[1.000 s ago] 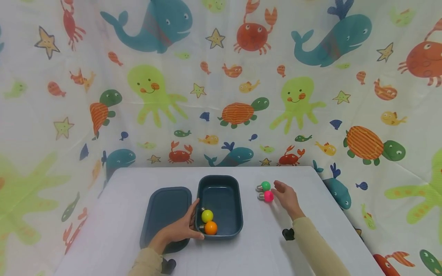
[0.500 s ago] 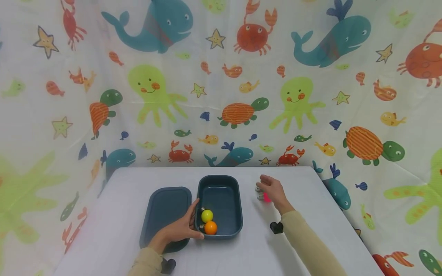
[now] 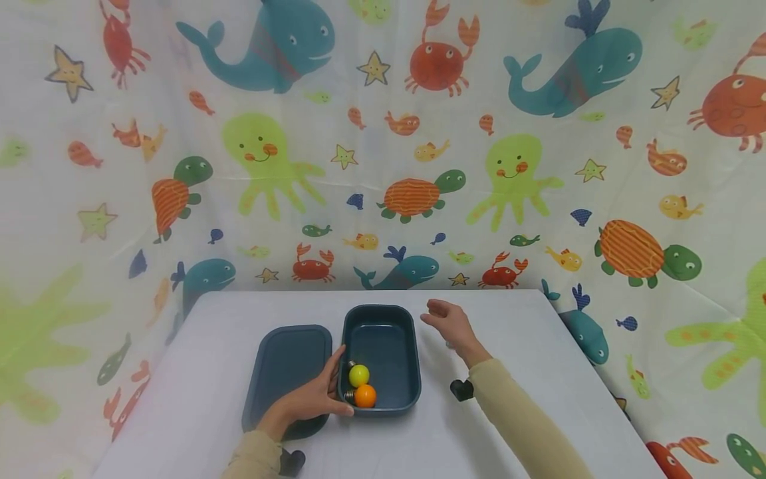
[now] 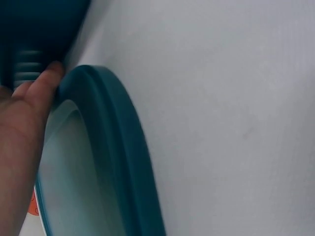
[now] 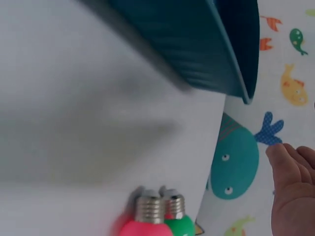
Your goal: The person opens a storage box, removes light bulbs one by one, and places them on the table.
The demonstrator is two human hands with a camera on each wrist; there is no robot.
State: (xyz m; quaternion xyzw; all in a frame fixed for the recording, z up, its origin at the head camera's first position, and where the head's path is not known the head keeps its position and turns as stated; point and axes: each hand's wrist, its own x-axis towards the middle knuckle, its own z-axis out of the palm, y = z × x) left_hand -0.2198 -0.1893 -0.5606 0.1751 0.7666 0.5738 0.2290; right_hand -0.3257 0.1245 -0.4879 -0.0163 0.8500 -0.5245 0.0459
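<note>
White table [image 3: 526, 412] under me, my left hand [image 3: 311, 399] still grips the box [image 3: 383, 313] rim at nine o'clock, while my right hand [image 3: 451, 326], fingers loosely apart, has moved from three o'clock toward the box, leaving pink bulb [image 5: 147, 227] and green bulb [image 5: 178, 223] lying behind.

Pink bulb [image 5: 147, 227] and green bulb [image 5: 177, 223] lie side by side on the table, metal caps toward the open teal box [image 3: 383, 346]; yellow bulb [image 3: 359, 375] and orange bulb [image 3: 364, 396] sit inside its near-left corner.

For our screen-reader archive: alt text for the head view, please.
A left hand grips the near-left rim of an open teal box holding yellow and orange bulbs, its lid alongside; the right hand hovers beside it.
</note>
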